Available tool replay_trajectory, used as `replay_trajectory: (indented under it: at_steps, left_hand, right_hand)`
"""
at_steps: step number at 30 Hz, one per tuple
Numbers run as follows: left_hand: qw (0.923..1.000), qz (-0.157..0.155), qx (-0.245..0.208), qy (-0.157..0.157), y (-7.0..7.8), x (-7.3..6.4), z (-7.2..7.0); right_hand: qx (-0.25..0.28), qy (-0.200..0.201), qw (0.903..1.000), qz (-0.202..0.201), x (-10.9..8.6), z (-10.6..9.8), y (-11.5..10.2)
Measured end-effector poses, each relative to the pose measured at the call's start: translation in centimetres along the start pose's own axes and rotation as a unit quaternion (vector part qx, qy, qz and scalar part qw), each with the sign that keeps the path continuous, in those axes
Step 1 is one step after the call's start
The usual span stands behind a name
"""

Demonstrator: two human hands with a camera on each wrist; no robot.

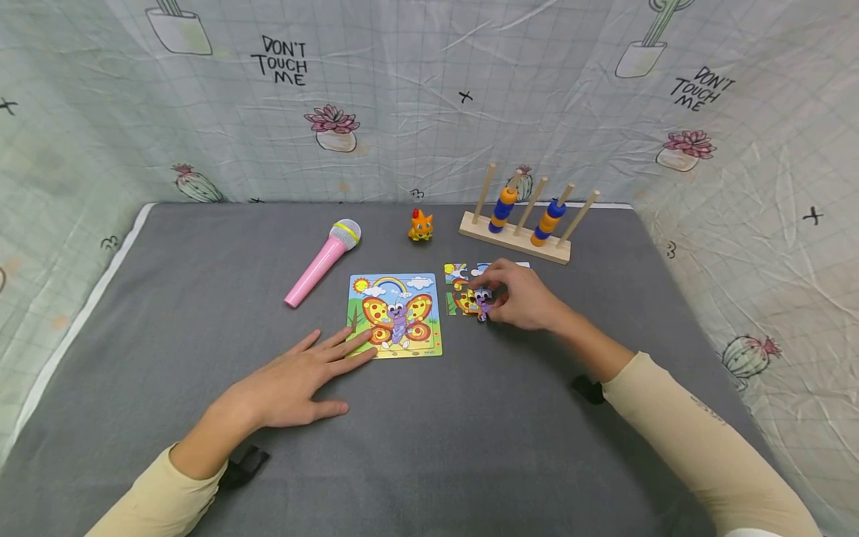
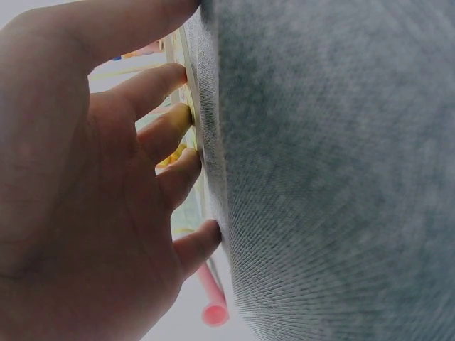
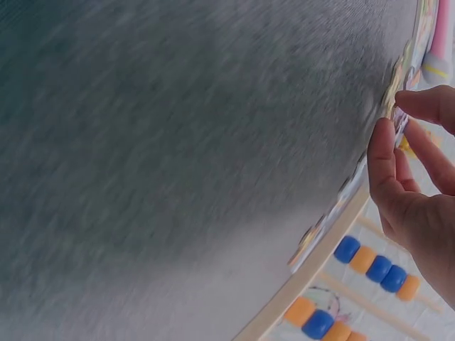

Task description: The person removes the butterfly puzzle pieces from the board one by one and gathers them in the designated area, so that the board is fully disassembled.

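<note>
A square butterfly picture board (image 1: 421,302) lies in the middle of the table. My left hand (image 1: 288,384) is spread flat beside it, fingers straight, with several fingertips resting on the board's lower left part; the left wrist view shows those straight fingers (image 2: 167,131) too. To the right of the board, my right hand (image 1: 526,298) pinches a jigsaw piece (image 1: 482,297) with a purple butterfly face between thumb and fingers. That piece is beside or over other jigsaw pieces (image 1: 455,272) laid close together. My right fingers (image 3: 382,153) partly hide the held piece in the right wrist view.
A pink toy microphone (image 1: 318,270) lies left of the board. Behind the board stands a small orange toy figure (image 1: 420,226). At the back right is a wooden peg rack (image 1: 517,240) with blue and orange beads. A patterned cloth (image 1: 416,97) hangs behind the table.
</note>
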State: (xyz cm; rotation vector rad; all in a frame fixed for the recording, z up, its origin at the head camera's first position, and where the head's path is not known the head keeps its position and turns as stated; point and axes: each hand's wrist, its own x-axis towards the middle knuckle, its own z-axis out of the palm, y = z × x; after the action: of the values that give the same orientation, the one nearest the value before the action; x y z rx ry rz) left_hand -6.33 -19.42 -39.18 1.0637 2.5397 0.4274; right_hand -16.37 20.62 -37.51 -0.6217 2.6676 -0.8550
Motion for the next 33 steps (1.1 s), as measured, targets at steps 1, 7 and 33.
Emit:
replay_trajectory:
  at_steps: [1,7,33]
  left_hand:
    - [1.0000,0.000,0.000,0.000,0.0,0.0,0.0]
    - [0.9999,0.009,0.002,0.012,-0.1,0.0,0.1]
    - [0.9999,0.008,0.006,0.008,-0.1,0.0,0.1]
  right_hand:
    - [-0.005,0.002,1.0000,0.002,-0.1,-0.1,0.2]
    - [-0.023,0.005,0.9997,-0.001,-0.6,-0.3,1.1]
    - [-0.078,-0.020,0.9968,0.003,-0.4,-0.4,1.5]
